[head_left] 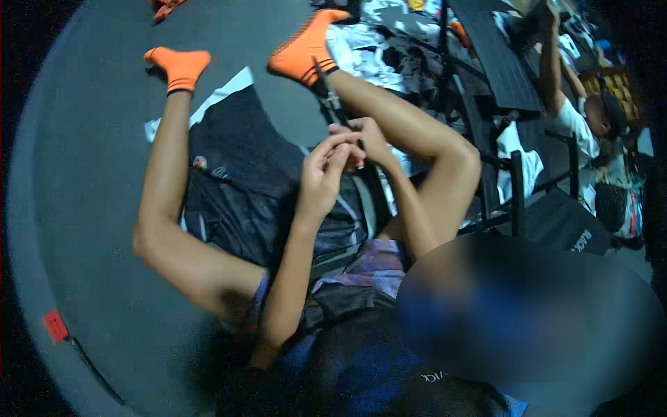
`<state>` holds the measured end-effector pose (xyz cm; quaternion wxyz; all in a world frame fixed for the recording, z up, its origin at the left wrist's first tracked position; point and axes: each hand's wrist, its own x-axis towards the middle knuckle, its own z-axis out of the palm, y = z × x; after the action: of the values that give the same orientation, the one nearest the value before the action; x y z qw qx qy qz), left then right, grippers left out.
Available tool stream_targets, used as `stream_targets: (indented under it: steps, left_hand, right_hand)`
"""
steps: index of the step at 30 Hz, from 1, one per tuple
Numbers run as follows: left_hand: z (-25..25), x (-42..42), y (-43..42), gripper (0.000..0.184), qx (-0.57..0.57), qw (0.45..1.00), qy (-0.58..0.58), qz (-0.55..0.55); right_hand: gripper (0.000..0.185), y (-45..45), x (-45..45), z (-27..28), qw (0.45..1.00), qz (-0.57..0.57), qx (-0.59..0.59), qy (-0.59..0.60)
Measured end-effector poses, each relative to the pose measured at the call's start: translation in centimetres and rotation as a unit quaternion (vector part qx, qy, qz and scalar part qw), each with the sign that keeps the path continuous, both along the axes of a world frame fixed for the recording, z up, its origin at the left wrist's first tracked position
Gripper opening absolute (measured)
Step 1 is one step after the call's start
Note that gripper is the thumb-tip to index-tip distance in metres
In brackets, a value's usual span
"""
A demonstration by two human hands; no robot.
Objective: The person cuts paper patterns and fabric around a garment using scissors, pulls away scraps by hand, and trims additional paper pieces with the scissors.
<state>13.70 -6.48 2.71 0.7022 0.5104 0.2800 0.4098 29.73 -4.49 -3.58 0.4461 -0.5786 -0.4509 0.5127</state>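
Dark scissors (pixel 332 97) with a silvery middle part point away from me, toward the orange sock on the right. My right hand (pixel 375 141) is closed around their handle end. Right beside it, my left hand (pixel 323 177) has its fingers curled in against the right hand's fingers; what they pinch, if anything, is hidden. Under both hands, a black piece of cloth (pixel 240 142) with white edging and a small pale logo lies spread between my bent legs. A small round coloured spot (pixel 200 162) shows on its left part.
Orange socks (pixel 182 66) cover my feet on the grey floor (pixel 90 174). White and dark cloth (pixel 368 48) is heaped beyond the right foot. A black metal frame (pixel 516 187) stands at right, with another person (pixel 577 128) behind it. A red power socket (pixel 55 326) lies lower left.
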Motion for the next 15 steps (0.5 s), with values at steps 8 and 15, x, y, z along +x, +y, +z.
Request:
stream_targets:
  steps: [8,15]
  left_hand:
    - [0.8,-1.8,-0.6,0.027,-0.001,0.998,-0.043,-0.048]
    - [13.4,-5.5,-6.0,0.033,0.246,0.966,-0.071,-0.035]
  right_hand:
    - [0.04,0.7,0.1,-0.4,0.996,0.02,-0.015,-0.091]
    - [0.045,0.0,-1.0,2.1,0.992,-0.005,-0.052,-0.116]
